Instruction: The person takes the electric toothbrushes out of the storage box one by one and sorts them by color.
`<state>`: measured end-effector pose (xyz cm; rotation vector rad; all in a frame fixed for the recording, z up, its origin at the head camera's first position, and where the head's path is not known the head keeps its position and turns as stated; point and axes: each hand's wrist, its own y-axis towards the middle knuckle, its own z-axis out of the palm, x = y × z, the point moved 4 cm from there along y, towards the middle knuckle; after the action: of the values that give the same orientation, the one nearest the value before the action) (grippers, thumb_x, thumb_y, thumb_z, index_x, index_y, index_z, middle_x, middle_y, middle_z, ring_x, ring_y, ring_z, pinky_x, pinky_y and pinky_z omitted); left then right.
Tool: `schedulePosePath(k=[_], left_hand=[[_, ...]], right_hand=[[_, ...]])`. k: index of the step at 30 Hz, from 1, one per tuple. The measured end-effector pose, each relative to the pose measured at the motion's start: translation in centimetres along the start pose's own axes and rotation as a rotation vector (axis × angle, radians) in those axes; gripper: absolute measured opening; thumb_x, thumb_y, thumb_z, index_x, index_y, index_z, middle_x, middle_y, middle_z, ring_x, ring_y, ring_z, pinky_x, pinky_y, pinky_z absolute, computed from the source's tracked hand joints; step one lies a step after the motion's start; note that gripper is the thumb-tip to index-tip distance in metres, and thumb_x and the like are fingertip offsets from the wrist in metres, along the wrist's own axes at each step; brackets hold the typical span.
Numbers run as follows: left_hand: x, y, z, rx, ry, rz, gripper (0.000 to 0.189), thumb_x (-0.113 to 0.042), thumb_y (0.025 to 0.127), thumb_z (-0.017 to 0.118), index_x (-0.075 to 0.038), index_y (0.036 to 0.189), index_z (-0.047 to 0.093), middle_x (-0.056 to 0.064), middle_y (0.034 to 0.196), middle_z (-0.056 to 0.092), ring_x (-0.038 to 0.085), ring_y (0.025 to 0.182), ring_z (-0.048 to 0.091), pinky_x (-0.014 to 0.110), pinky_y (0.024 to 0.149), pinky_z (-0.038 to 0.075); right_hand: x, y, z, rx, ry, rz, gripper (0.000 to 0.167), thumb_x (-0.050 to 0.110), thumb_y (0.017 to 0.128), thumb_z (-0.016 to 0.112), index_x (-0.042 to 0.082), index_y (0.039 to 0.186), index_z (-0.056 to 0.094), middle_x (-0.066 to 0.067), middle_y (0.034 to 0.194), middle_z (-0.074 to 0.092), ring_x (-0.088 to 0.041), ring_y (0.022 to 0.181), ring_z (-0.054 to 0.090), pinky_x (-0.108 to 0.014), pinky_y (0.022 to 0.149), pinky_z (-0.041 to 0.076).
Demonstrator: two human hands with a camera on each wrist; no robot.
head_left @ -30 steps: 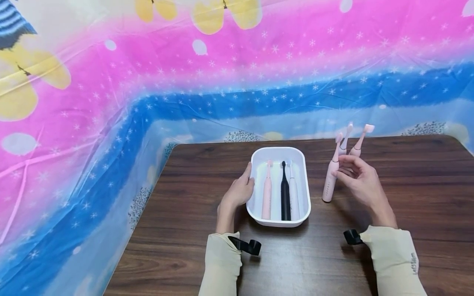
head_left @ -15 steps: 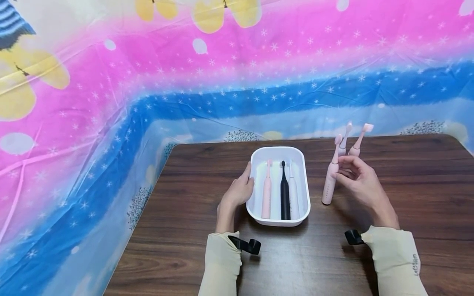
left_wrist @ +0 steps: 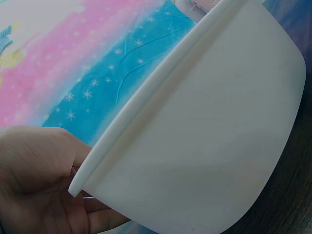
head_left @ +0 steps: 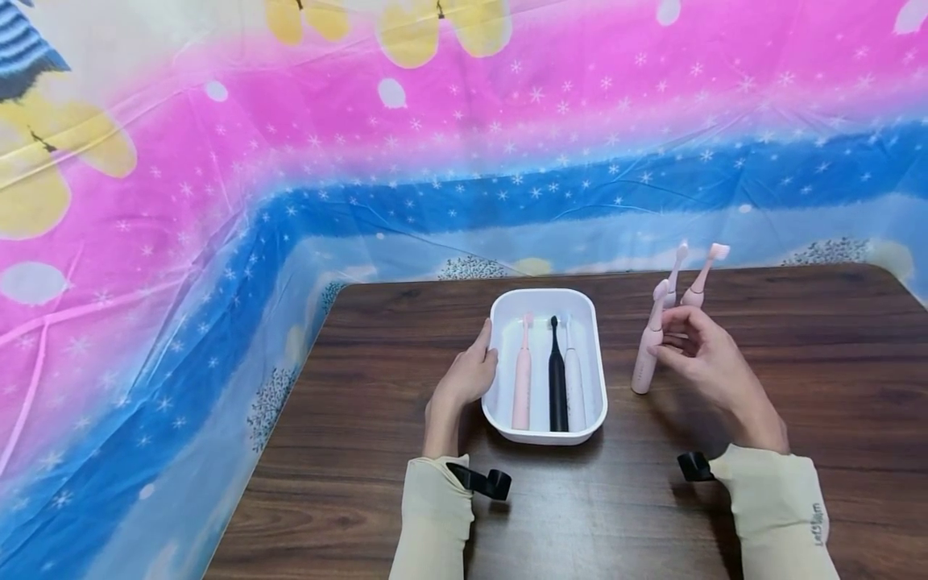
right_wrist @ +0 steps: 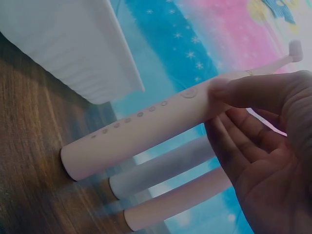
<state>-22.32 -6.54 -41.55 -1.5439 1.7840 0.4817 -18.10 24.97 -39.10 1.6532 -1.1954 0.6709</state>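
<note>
My right hand (head_left: 710, 350) pinches a pink electric toothbrush (head_left: 646, 358) by the upper handle, between thumb and fingers. The brush stands nearly upright, its base close over the table and a row of small marks down its front (right_wrist: 141, 115). My left hand (head_left: 466, 369) holds the left side of a white rectangular container (head_left: 544, 437), thumb at the rim and fingers along the outer wall. Inside lie a pink toothbrush (head_left: 522, 387), a black toothbrush (head_left: 557, 387) and a white toothbrush (head_left: 575, 391), heads pointing away. The left wrist view shows mostly the container's outer wall (left_wrist: 204, 122).
Behind the right hand stand a pale toothbrush (right_wrist: 163, 165) and another pink toothbrush (right_wrist: 180, 197), both upright on the dark wooden table (head_left: 362, 387). A patterned pink and blue cloth (head_left: 435, 161) hangs along the table's far edge. Black straps circle both wrists.
The pink toothbrush in my right hand has tilted slightly, its head now lower and nearer to me. My left hand and the container have stayed in place.
</note>
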Motion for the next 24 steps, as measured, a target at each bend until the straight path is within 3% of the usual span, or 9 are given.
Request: schedulePosePath(k=[12, 24], left_hand=[[0.1, 0.1, 0.06, -0.004, 0.006, -0.013, 0.054, -0.028, 0.104, 0.029, -0.025, 0.155, 0.011, 0.002, 0.157, 0.026, 0.022, 0.14, 0.035, 0.043, 0.109, 0.035], [-0.18, -0.05, -0.01, -0.012, 0.004, -0.006, 0.055, -0.026, 0.104, 0.03, -0.024, 0.155, 0.012, 0.003, 0.157, 0.026, 0.023, 0.139, 0.035, 0.043, 0.109, 0.035]], right_hand=[[0.05, -0.09, -0.39, -0.005, -0.079, -0.049, 0.033, -0.005, 0.085, 0.067, -0.003, 0.114, 0.05, 0.002, 0.103, 0.054, 0.009, 0.092, 0.057, -0.008, 0.08, 0.047], [0.2, 0.01, -0.55, 0.023, -0.123, -0.026, 0.035, -0.001, 0.086, 0.067, -0.001, 0.117, 0.049, -0.008, 0.109, 0.054, 0.014, 0.095, 0.053, -0.007, 0.082, 0.045]])
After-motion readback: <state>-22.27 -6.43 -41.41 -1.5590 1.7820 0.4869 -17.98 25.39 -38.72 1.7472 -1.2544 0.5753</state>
